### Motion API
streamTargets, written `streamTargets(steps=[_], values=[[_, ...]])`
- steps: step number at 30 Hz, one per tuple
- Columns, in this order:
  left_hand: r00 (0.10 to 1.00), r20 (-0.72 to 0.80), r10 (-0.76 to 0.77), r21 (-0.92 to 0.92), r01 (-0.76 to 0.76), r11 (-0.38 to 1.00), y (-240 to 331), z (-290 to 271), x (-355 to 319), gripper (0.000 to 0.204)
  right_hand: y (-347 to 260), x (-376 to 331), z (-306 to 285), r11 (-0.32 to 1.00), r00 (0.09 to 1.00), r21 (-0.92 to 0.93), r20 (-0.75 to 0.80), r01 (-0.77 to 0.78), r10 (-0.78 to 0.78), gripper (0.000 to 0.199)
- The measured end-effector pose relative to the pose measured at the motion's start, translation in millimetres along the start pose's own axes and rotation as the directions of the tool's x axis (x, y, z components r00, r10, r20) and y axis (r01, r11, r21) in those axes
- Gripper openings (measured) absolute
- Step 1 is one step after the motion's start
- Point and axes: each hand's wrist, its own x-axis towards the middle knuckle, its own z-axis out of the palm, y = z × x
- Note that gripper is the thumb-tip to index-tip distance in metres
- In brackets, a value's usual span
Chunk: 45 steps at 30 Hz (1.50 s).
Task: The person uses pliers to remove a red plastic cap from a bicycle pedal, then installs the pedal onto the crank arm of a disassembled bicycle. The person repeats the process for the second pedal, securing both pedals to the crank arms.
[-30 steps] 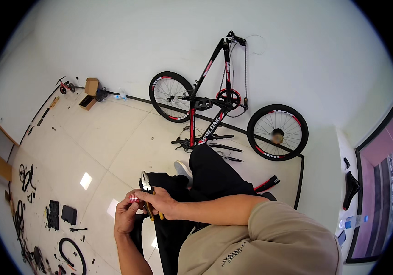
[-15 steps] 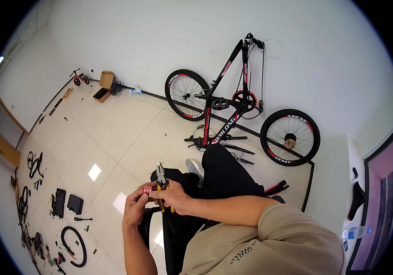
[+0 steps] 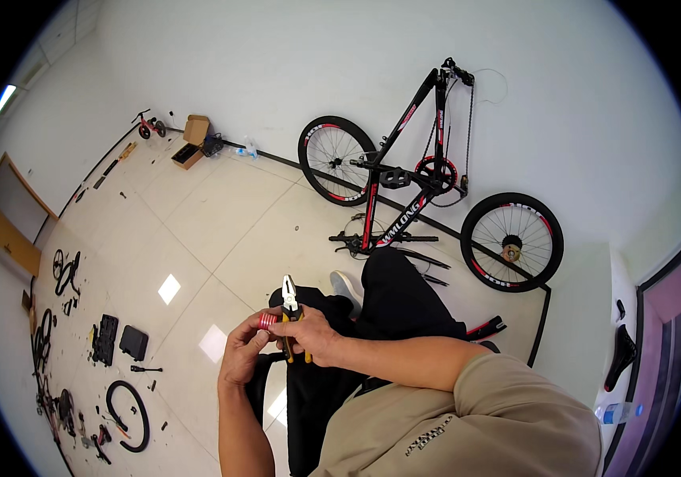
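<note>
The black-and-red bicycle frame [image 3: 401,222] stands on end close against the white wall [image 3: 221,63], so wall and floor probably share its weight. The wheel with the cassette [image 3: 512,242] tilts against the same wall, apart from the frame, likely because a narrow tyre would not stand unaided. The saddle [image 3: 620,358] rests on the pale ledge at the far right, off the floor.

Both hands meet above the lap, presumably for steadiness. The right hand [image 3: 314,336] grasps the combination pliers [image 3: 289,306] by their yellow-and-black handles, head pointing away from the body. The left hand [image 3: 241,350] pinches the red-and-white striped cylinder [image 3: 267,320] between thumb and fingers, just beside the pliers; a fingertip grip suits so small a part and leaves its banded side exposed.

The raised knee and frame partly cover the handlebar [image 3: 412,238], and a water bottle [image 3: 617,413] at the right is hard to make out. Whether the pliers' tips are parted is unclear. Fingers hide the cylinder's lower end, and its exact kind cannot be told.
</note>
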Motion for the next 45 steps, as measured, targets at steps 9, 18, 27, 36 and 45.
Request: streamTargets(steps=[9,18,27,36,45], values=[[0.993,-0.098,0.064,0.018,-0.062,0.998,-2,3,4,0.014,2,-2,-2,0.987,0.992,-0.107,0.023,0.123,-0.121,0.036],[0.972,-0.234,0.040,0.044,-0.030,0.999,-8,-12,-6,0.020,-3,0,13,0.992,0.998,-0.127,0.064,0.008,0.000,0.025],[0.986,-0.101,0.131,0.128,-0.117,0.985,-21,-8,3,0.017,15,6,-9,0.989,0.994,-0.102,0.042,0.108,-0.104,0.027],[0.992,-0.078,0.095,0.003,-0.095,0.995,-24,1,10,0.014,4,4,-17,0.999,0.997,-0.028,0.068,0.028,-0.026,0.021],[0.962,-0.232,0.145,0.155,-0.111,0.982,-16,-4,5,0.021,12,12,-12,0.979,0.988,-0.138,-0.027,0.149,-0.154,0.027]])
